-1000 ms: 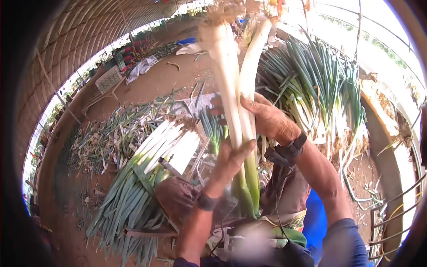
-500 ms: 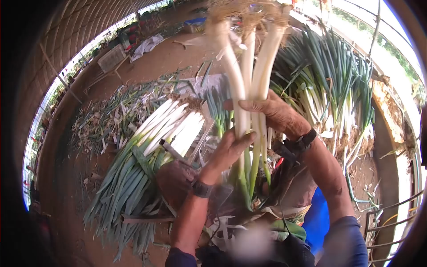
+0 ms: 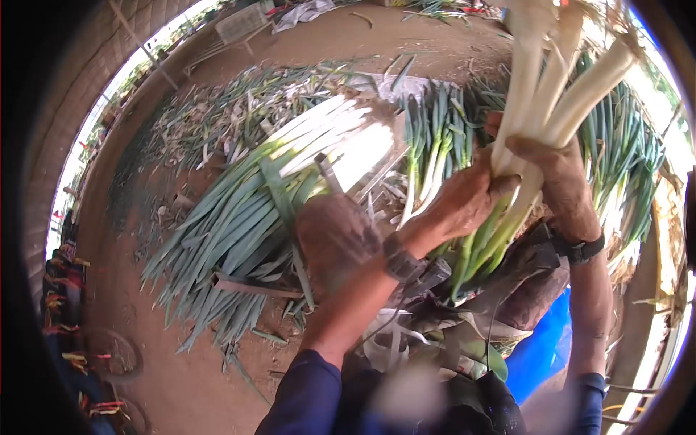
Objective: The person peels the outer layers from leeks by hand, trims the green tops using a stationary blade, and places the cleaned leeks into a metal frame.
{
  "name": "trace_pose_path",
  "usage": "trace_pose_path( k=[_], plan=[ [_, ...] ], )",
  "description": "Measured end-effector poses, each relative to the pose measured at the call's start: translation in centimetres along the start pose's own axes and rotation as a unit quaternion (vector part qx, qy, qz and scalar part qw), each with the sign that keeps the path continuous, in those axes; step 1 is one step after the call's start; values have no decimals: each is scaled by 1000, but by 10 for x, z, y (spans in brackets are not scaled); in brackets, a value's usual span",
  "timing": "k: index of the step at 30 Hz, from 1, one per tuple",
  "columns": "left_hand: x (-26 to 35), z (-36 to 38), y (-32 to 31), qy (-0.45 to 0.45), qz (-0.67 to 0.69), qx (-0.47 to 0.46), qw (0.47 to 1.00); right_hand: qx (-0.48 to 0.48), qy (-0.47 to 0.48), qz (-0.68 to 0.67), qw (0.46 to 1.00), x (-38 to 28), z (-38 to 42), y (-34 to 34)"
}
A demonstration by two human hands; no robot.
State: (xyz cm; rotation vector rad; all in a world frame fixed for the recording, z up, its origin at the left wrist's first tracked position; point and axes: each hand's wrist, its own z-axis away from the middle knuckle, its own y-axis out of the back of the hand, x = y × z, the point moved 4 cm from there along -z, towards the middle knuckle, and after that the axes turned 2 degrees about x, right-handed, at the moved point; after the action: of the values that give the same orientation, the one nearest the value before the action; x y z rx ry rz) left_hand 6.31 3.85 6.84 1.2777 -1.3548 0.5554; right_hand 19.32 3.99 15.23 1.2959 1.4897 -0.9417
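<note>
Both hands grip a small bunch of long green onions (image 3: 523, 94), their thick white stalks and roots pointing up and the green leaves hanging down. My left hand (image 3: 467, 196) is closed around the lower stalks, where white turns to green. Just above it on the right, my right hand (image 3: 554, 168) wraps round the white part, its thumb across the front. To the left, a large bundle of green onions (image 3: 232, 217) lies on a metal-framed rack (image 3: 254, 286), white ends away from me. More green onions (image 3: 435, 134) lie beyond my left hand.
A big heap of untrimmed green onions (image 3: 627, 163) is at the right. Leaf scraps (image 3: 225, 116) litter the dirt floor at the far left. Blue material (image 3: 540, 355) is beside my right leg. A bench (image 3: 239, 25) stands at the back.
In the view, the held bunch and both hands have shifted right, and the bunch now leans right. The rack and its bundle also appear further right, as the head has turned left.
</note>
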Motion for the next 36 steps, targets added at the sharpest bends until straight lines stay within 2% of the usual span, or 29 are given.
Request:
trace_pose_path(
  k=[2, 3, 4, 6, 8, 10, 11, 12, 14, 15, 16, 18, 19, 21, 22, 23, 24, 25, 26, 27, 28, 29, 30, 31, 32, 33, 34, 35, 36],
  plan=[
    [17, 11, -2, -77, -28, 65, 995, -12, -35, 19, 999, 2, -3, 8],
    [4, 14, -15, -59, -94, 105, 988, 5, -20, 16, 1000, -2, -2, 8],
    [8, 25, -25, -58, -95, 107, 988, 2, -20, 16, 1000, -6, -2, 6],
    [21, 47, -38, -49, -208, 178, 960, 15, 37, 34, 999, -22, -1, 2],
    [29, 47, -48, -31, -174, 197, 964, 17, 40, 38, 998, -33, 4, -8],
    [38, 39, -43, -4, -149, 315, 937, 31, 79, 65, 994, -48, 12, -21],
    [47, 35, -39, -29, -192, 401, 895, 35, 100, 39, 994, -51, 12, -28],
    [49, 29, -34, -33, -192, 404, 894, 34, 104, 40, 993, -60, 14, -35],
    [58, 19, -24, -128, -130, 452, 873, 48, 138, 36, 989, -85, 20, -42],
    [65, 15, -14, -174, -157, 495, 837, 37, 165, 19, 985, -95, 21, -44],
    [74, 11, -4, -175, -156, 496, 836, 34, 190, 11, 981, -108, 24, -45],
    [103, 6, 15, -275, -135, 491, 815, 24, 232, -5, 972, -142, 31, -49],
    [118, 5, 29, -277, -137, 492, 814, 14, 251, -17, 968, -161, 34, -52],
    [159, 14, 57, -356, -216, 488, 767, -16, 283, -43, 958, -200, 38, -60],
    [168, 16, 76, -289, -254, 450, 806, -37, 292, -57, 954, -220, 39, -65],
    [211, 37, 94, -386, -227, 508, 736, -58, 293, -73, 952, -236, 37, -70],
    [219, 37, 119, -356, -307, 488, 736, -86, 280, -92, 952, -249, 34, -78],
    [234, 51, 142, -323, -260, 465, 782, -119, 247, -114, 955, -255, 28, -88],
    [247, 72, 150, -373, -390, 507, 671, -165, 184, -147, 958, -258, 24, -103],
    [260, 89, 178, -381, -420, 459, 684, -238, 65, -209, 946, -243, 19, -112],
    [265, 105, 213, -311, -406, 501, 699, -307, -57, -266, 912, -216, 14, -126],
    [275, 132, 254, -170, -620, 454, 617, -329, 176, -128, 919, -152, -15, -157],
    [283, 160, 294, -26, -861, 359, 359, -265, 397, -11, 879, -89, -40, -186],
    [290, 189, 329, 1, -956, 241, 166, -236, 117, 48, 963, -40, -48, -227],
    [300, 223, 358, -40, -956, 223, 186, -218, 239, 252, 912, 65, -91, -283],
    [308, 251, 367, -81, -953, 205, 206, -312, -17, 269, 911, 65, -58, -287],
    [320, 272, 373, -29, -912, 328, 245, -329, -51, 281, 900, 88, -36, -296],
    [327, 291, 381, 23, -851, 443, 279, -328, -83, 231, 912, 129, -24, -311],
    [328, 310, 394, 45, -844, 452, 286, -321, -117, 182, 922, 165, -12, -324]
  ],
)
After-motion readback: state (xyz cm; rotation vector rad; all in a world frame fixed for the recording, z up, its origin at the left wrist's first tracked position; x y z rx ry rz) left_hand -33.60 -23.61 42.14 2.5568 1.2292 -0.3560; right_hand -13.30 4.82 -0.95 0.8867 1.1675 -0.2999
